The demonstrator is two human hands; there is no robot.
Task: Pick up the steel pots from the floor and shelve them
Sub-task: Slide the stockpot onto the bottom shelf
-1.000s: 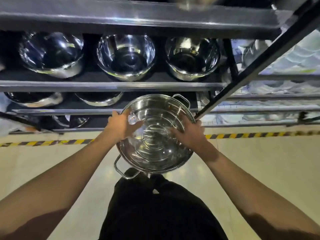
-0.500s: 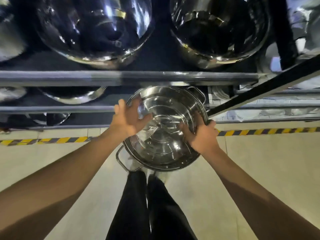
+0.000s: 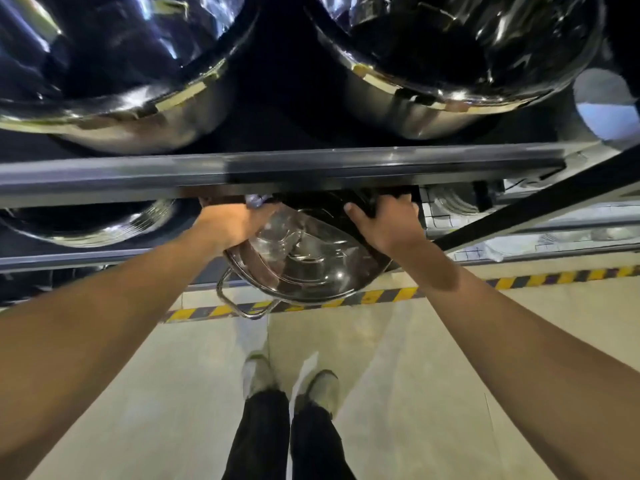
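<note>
A shiny steel pot point(image 3: 304, 265) with a wire loop handle at its near edge is tilted and sits partway under a shelf rail point(image 3: 277, 171), its far half hidden by the rail. My left hand point(image 3: 232, 223) grips the pot's left rim. On the right rim my right hand point(image 3: 384, 223) holds it, fingers curled over the edge. Two large steel pots point(image 3: 114, 74) point(image 3: 450, 64) stand on the shelf above. Another pot point(image 3: 90, 223) rests on the lower shelf to the left.
A dark diagonal rack post point(image 3: 540, 206) runs up to the right. White wire racks point(image 3: 519, 237) with wrapped goods lie behind it. Yellow and black hazard tape point(image 3: 381, 296) lines the pale floor, and my shoes point(image 3: 291, 382) stand just before it.
Both hands have pushed the pot forward and up, so its far half now sits under the shelf rail. The view has moved closer to the rack.
</note>
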